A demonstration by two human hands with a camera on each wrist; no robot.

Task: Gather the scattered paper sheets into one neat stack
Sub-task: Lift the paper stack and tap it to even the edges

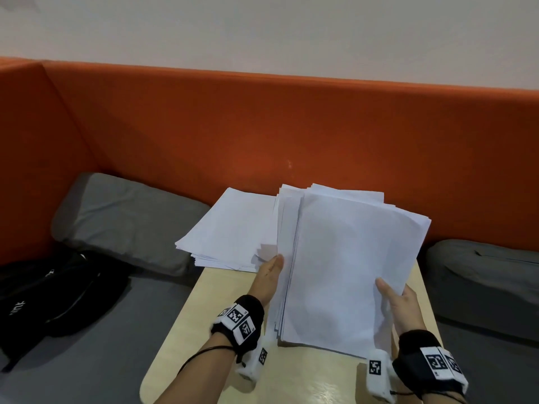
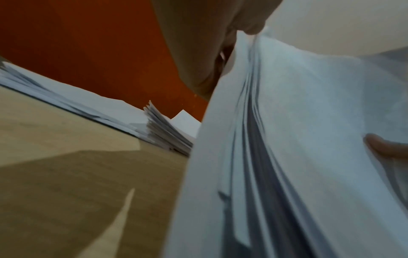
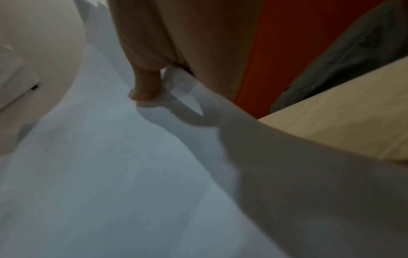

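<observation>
White paper bundle (image 1: pixel 344 269) floppy, slippery; pinched by left hand (image 1: pixel 269 279) and right hand (image 1: pixel 401 301) at side edges; best gripped mid-edge.

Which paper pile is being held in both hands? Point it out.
The right-hand sheaf of paper sheets: the left hand and right hand grip its sides. The other paper pile lies untouched on the table, behind and left.

No readable text, white lettering on black bag (image 1: pixel 43 295) too blurred
</observation>
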